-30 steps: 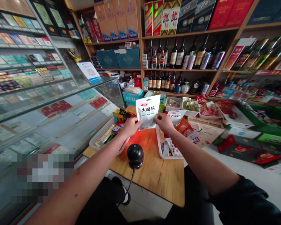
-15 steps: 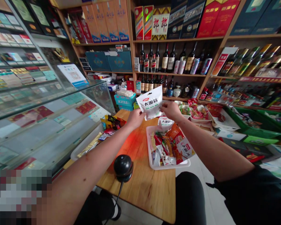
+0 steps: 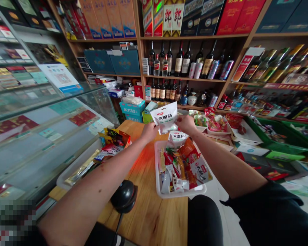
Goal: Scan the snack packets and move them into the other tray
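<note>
Between both hands, above the far end of the wooden table [image 3: 146, 215], is a white snack packet [image 3: 164, 118] with black lettering and a small red logo. My left hand [image 3: 150, 131] pinches its lower left edge, and my right hand [image 3: 186, 123] grips its right edge. Just below, a similar white packet stands at the back of a white plastic basket [image 3: 157, 177] full of mixed snack packets. A black scanner [image 3: 123, 196] with a cable stands on the table near my left forearm, and a red glow falls on the wood beyond it.
Partly behind my left arm, another white basket [image 3: 66, 176] holds snack packets. A glass display counter [image 3: 97, 102] runs along the left. Shelves of bottles and boxes fill the back. Green crates [image 3: 279, 136] and open cartons of goods stand to the right.
The held packet stays between both hands, sitting slightly lower in view. The camera view has shifted, with the table, baskets and scanner now appearing lower and further left.
</note>
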`<state>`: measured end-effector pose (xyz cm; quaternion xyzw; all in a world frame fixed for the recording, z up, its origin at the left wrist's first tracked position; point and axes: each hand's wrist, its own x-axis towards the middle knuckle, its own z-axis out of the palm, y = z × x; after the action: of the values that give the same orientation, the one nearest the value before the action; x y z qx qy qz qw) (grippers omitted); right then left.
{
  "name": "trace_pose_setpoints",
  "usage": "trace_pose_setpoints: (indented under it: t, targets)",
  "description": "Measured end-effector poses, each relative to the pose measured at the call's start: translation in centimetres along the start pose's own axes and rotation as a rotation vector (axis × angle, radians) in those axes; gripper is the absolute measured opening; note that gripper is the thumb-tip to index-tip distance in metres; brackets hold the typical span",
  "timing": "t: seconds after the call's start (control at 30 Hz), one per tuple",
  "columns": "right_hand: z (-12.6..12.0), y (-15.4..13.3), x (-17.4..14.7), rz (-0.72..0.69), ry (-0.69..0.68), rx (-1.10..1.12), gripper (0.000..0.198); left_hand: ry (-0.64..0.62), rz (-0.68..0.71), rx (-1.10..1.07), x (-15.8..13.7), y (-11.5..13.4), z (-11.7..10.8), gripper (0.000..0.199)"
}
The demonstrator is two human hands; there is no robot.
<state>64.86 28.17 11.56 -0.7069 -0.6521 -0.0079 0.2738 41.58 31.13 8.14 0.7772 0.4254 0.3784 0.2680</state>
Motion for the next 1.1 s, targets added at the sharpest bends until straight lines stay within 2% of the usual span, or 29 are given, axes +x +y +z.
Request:
trace_pose_setpoints:
  t: [0.2,0.37,0.53,0.9,1.03,1.1]
  targets:
    - [2.7,1.8,0.1,0.002,-0.081,-0.050,0.018,-0.042,-0.039,0.065,-0.4,-2.0,1.6,0.025]
    - [3.8,2.4,0.0,0.031,-0.184,-0.048,0.020,-0.117,-0.055,0.116,-0.3,-3.4,2.5,0.025]
    - [3.9,2.6,0.2,0.048,-0.265,-0.080,0.020,-0.189,-0.080,0.169,-0.2,-4.4,3.3,0.022]
    - [3.6,2.8,1.1,0.016,-0.328,-0.201,0.032,-0.250,-0.122,0.321,0.5,-5.3,4.0,0.027]
    - [3.7,2.7,0.7,-0.014,-0.400,-0.218,0.028,-0.260,-0.146,0.333,-0.3,-5.4,4.4,0.022]
    - [3.5,2.6,0.6,-0.005,-0.369,-0.196,0.026,-0.255,-0.139,0.316,-0.7,-5.4,4.4,0.026]
